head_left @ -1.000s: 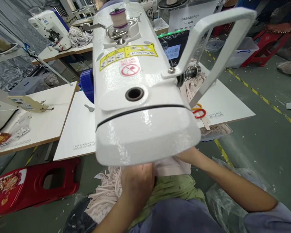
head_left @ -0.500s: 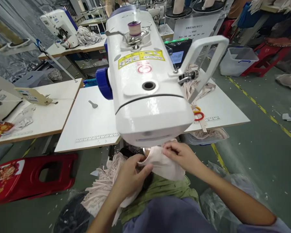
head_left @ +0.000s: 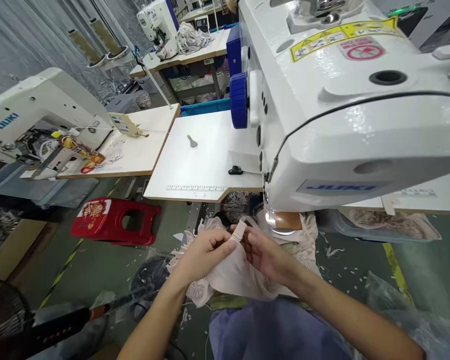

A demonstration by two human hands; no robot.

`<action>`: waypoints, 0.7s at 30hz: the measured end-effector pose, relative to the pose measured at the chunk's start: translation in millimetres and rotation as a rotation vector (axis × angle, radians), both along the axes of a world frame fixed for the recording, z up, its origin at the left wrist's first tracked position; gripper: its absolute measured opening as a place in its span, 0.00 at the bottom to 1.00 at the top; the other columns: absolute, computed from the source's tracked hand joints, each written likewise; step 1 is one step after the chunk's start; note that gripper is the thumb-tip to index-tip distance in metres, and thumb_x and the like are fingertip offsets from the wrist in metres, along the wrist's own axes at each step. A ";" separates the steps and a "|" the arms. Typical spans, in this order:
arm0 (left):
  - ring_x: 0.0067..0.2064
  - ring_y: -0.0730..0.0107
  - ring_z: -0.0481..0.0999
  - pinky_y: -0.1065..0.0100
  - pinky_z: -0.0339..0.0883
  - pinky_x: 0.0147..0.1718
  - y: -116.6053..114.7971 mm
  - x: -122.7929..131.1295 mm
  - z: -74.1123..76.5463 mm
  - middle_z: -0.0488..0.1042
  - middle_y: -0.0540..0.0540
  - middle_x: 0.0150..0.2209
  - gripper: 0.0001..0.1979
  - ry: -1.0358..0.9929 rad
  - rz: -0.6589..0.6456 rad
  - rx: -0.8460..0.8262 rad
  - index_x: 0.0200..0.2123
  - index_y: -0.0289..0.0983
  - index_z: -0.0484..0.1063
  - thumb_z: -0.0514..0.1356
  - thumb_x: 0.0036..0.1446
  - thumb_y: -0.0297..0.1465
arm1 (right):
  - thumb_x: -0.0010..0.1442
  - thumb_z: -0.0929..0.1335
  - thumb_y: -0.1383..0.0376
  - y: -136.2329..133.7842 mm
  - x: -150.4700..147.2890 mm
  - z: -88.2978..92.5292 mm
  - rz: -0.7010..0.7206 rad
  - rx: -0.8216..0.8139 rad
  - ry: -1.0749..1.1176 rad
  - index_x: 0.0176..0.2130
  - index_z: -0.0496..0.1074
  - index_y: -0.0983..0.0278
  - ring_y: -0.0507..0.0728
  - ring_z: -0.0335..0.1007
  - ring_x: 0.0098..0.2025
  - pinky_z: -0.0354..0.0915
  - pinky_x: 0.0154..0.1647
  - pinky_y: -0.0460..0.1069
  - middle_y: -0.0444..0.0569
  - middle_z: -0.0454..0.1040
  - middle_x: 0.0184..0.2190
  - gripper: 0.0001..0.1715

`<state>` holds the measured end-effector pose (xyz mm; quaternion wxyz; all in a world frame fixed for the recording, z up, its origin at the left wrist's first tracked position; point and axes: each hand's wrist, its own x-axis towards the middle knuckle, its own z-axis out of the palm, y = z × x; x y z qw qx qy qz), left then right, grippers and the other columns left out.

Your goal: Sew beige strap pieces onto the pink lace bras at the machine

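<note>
A pale pink bra (head_left: 234, 275) hangs between my two hands over my lap. Its narrow strap (head_left: 239, 231) sticks up from the fingers. My left hand (head_left: 204, 252) pinches the strap's base between thumb and forefinger. Close on the other side, my right hand (head_left: 268, 254) is closed on the strap and the cloth by it, its fingertips partly hidden. Just beyond the hands stands a white sewing machine (head_left: 360, 145), whose lower arm end (head_left: 288, 221) is to the right of the strap. Pale strips of cloth (head_left: 198, 292) bunch beneath the hands.
A white table (head_left: 206, 160) with a printed ruler lies ahead left. Another sewing machine (head_left: 41, 115) and a bottle (head_left: 80, 148) are farther left. A red stool (head_left: 112, 220) stands on the floor; a clear bin (head_left: 393, 225) sits at the right and a fan (head_left: 7, 310) lower left.
The view has swung left and closer to the machine. My hands have come together, the right one moving from the cloth's far edge to the strap, which now shows upright.
</note>
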<state>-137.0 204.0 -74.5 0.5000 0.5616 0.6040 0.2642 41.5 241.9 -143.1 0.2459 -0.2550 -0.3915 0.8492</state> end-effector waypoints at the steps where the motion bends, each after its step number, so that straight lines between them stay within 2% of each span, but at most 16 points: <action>1: 0.26 0.73 0.61 0.72 0.55 0.25 2.5 -1.5 -2.3 0.65 0.52 0.23 0.16 0.009 -0.038 -0.027 0.24 0.37 0.68 0.55 0.60 0.40 | 0.51 0.75 0.47 4.3 -4.6 -3.2 -0.044 -0.125 0.008 0.39 0.74 0.60 0.50 0.64 0.28 0.66 0.31 0.44 0.42 0.68 0.27 0.24; 3: 0.27 0.71 0.63 0.70 0.56 0.26 7.5 -0.5 -13.1 0.66 0.51 0.24 0.14 0.057 -0.048 -0.041 0.25 0.37 0.69 0.56 0.59 0.39 | 0.44 0.79 0.51 9.3 -6.1 -11.7 -0.159 -0.297 -0.014 0.35 0.75 0.60 0.49 0.63 0.27 0.65 0.29 0.43 0.40 0.67 0.25 0.23; 5: 0.29 0.68 0.66 0.69 0.59 0.29 10.7 5.6 -29.9 0.69 0.50 0.26 0.10 0.142 0.102 0.020 0.27 0.38 0.70 0.59 0.56 0.38 | 0.42 0.79 0.51 9.2 -0.4 -24.0 -0.315 -0.236 -0.099 0.32 0.74 0.61 0.50 0.65 0.28 0.66 0.31 0.45 0.41 0.69 0.25 0.22; 7: 0.31 0.66 0.68 0.68 0.61 0.31 11.7 16.8 -49.1 0.70 0.49 0.27 0.08 0.155 0.284 0.084 0.28 0.39 0.71 0.61 0.53 0.37 | 0.47 0.77 0.51 5.9 8.4 -38.9 -0.442 -0.014 -0.211 0.30 0.74 0.61 0.54 0.69 0.32 0.69 0.38 0.49 0.44 0.73 0.27 0.19; 8: 0.31 0.65 0.69 0.68 0.62 0.31 11.6 24.0 -58.6 0.70 0.49 0.26 0.09 0.120 0.326 0.092 0.28 0.39 0.70 0.61 0.53 0.38 | 0.51 0.75 0.52 3.9 13.0 -46.3 -0.486 0.121 -0.275 0.31 0.73 0.61 0.56 0.71 0.34 0.69 0.40 0.51 0.45 0.75 0.29 0.17; 11: 0.30 0.66 0.71 0.68 0.65 0.30 11.3 48.4 -84.1 0.72 0.49 0.25 0.14 -0.038 0.269 0.060 0.27 0.38 0.72 0.60 0.55 0.43 | 0.57 0.70 0.59 -0.3 27.0 -62.9 -0.514 0.552 -0.478 0.34 0.73 0.60 0.60 0.74 0.40 0.70 0.45 0.55 0.49 0.78 0.34 0.07; 13: 0.32 0.65 0.73 0.68 0.66 0.31 11.8 61.9 -97.0 0.75 0.47 0.27 0.17 -0.085 0.250 0.064 0.31 0.36 0.75 0.56 0.59 0.44 | 0.58 0.68 0.62 -1.0 37.7 -66.9 -0.476 0.818 -0.585 0.36 0.74 0.60 0.61 0.74 0.42 0.71 0.44 0.57 0.51 0.78 0.37 0.06; 15: 0.34 0.65 0.74 0.68 0.66 0.33 12.2 70.0 -104.9 0.76 0.46 0.30 0.18 -0.095 0.271 0.089 0.34 0.36 0.75 0.52 0.63 0.42 | 0.59 0.67 0.63 -0.7 49.6 -66.1 -0.403 1.006 -0.638 0.37 0.75 0.60 0.61 0.75 0.40 0.72 0.41 0.55 0.51 0.78 0.37 0.07; 17: 0.35 0.65 0.74 0.68 0.66 0.35 11.4 73.1 -106.9 0.77 0.46 0.30 0.17 -0.075 0.286 0.124 0.36 0.36 0.76 0.51 0.64 0.39 | 0.61 0.67 0.63 0.1 60.7 -63.7 -0.367 1.092 -0.656 0.38 0.75 0.59 0.57 0.74 0.33 0.72 0.35 0.51 0.50 0.76 0.34 0.07; 19: 0.35 0.65 0.74 0.68 0.65 0.37 9.6 73.7 -103.4 0.77 0.47 0.31 0.15 -0.055 0.259 0.154 0.37 0.37 0.77 0.53 0.64 0.37 | 0.63 0.66 0.62 1.1 67.8 -61.9 -0.373 1.140 -0.692 0.41 0.75 0.59 0.55 0.72 0.29 0.70 0.31 0.49 0.49 0.75 0.33 0.09; 21: 0.35 0.65 0.74 0.68 0.65 0.36 7.6 74.2 -96.6 0.78 0.46 0.32 0.13 -0.051 0.211 0.171 0.38 0.38 0.79 0.55 0.63 0.36 | 0.65 0.65 0.61 2.8 69.2 -60.7 -0.401 1.185 -0.765 0.44 0.75 0.60 0.55 0.71 0.29 0.69 0.30 0.49 0.49 0.75 0.33 0.12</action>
